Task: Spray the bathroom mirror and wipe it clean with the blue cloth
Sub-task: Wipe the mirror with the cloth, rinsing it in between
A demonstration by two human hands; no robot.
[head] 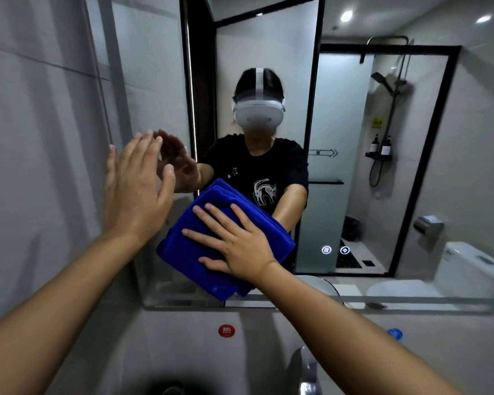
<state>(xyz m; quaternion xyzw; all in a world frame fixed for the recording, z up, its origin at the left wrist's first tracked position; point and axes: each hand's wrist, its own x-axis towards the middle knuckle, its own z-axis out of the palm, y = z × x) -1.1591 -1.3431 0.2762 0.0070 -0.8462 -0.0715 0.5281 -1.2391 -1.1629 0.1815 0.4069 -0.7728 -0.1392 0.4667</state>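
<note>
Pressing the cloth flat on the mirror, the right hand has straight fingers; the left hand is open, empty, just left of it.

Pale grey tiled walls are seen on the left. A chrome tap is placed below, between a red sticker and a blue sticker. Ceiling spotlights are lit.
</note>
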